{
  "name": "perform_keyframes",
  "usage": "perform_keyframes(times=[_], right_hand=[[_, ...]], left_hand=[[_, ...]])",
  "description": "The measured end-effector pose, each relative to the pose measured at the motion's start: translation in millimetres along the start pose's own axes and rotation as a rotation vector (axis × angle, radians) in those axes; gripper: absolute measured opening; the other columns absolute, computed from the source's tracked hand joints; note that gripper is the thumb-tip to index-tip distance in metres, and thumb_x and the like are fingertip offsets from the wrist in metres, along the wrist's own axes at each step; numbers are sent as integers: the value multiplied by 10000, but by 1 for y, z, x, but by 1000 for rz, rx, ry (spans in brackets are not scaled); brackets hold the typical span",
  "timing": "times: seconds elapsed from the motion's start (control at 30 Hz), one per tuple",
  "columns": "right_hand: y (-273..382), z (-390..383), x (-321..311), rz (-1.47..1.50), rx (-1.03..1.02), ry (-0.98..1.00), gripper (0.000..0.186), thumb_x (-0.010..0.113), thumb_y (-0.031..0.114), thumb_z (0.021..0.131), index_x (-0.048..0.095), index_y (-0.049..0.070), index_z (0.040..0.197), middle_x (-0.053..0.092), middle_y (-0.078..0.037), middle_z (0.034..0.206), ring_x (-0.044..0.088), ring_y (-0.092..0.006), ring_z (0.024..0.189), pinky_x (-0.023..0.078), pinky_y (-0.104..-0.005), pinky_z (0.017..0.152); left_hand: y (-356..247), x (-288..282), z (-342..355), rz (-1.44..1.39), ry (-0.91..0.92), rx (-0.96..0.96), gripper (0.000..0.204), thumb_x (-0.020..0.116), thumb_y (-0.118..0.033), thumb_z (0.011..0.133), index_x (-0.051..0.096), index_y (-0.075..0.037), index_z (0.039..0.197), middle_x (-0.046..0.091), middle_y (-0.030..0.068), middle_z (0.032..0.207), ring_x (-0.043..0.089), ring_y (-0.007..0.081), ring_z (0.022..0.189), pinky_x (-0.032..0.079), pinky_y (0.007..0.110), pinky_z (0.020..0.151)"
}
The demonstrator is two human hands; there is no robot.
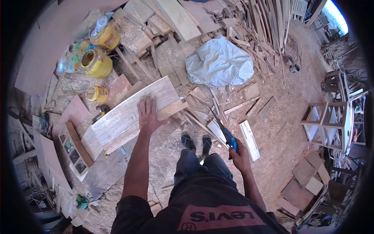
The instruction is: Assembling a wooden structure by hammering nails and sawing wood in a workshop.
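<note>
My left hand (149, 116) lies flat with fingers spread on a wide, pale wooden plank (120, 117) in front of me to the left. Along the plank's near edge runs a narrower strip of wood (171, 109), whose right end sticks out past my thumb. My right hand (240, 156) is closed around the blue and black handle of a handsaw (219, 124). The saw's dark, tapering blade points forward and to the left, apart from the plank.
Yellow buckets (98, 64) stand at the far left. A crumpled pale sheet (219, 61) lies ahead among offcuts. A white-faced wood piece (249, 140) rests on the sawdust-covered floor right of the saw. Farther right stands a wooden frame (324, 124), with stacked boards (302, 183) nearer me.
</note>
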State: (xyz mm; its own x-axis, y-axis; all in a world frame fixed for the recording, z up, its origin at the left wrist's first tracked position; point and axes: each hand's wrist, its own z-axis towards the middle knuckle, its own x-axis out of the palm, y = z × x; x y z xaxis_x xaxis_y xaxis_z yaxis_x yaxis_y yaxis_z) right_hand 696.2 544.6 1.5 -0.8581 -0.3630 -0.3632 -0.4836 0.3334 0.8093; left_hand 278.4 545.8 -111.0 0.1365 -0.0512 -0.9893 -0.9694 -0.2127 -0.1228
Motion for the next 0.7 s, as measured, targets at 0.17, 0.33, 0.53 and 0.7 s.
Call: perform_keyframes(times=[0.17, 0.33, 0.53, 0.7], right_hand=[[70, 16, 14, -359, -169, 106, 439, 597, 97, 935, 579, 24, 1368, 639, -91, 733, 579, -139, 595, 462, -312, 560], [85, 53, 55, -254, -311, 48, 381, 640, 275, 987, 639, 40, 1288, 586, -145, 644, 587, -248, 535, 461, -395, 549], [90, 90, 94, -306, -195, 107, 394, 577, 332, 1046, 653, 15, 1267, 599, -128, 665, 560, -140, 604, 435, -354, 557], [67, 114, 96, -243, -252, 117, 390, 547, 326, 1060, 666, 3, 1241, 565, -115, 626, 551, -141, 574, 430, -365, 546]], left_hand=[[-7, 9, 24, -26, 60, 32, 1351, 803, -716, 619, 208, -5, 1601, 152, 194, 1686, 73, 405, 1568, 50, 573, 1266], [-20, 16, 26, 40, 163, -34, 1350, 726, -757, 653, 148, -14, 1620, 70, 168, 1707, -3, 368, 1581, -22, 553, 1271], [-30, 14, 31, 37, 210, -120, 1323, 687, -762, 677, 126, -41, 1634, 68, 150, 1714, -18, 352, 1585, -47, 555, 1268], [-27, 19, 35, 44, 96, -81, 1329, 719, -741, 649, 159, -33, 1624, 96, 152, 1707, 20, 359, 1581, -25, 561, 1271]])
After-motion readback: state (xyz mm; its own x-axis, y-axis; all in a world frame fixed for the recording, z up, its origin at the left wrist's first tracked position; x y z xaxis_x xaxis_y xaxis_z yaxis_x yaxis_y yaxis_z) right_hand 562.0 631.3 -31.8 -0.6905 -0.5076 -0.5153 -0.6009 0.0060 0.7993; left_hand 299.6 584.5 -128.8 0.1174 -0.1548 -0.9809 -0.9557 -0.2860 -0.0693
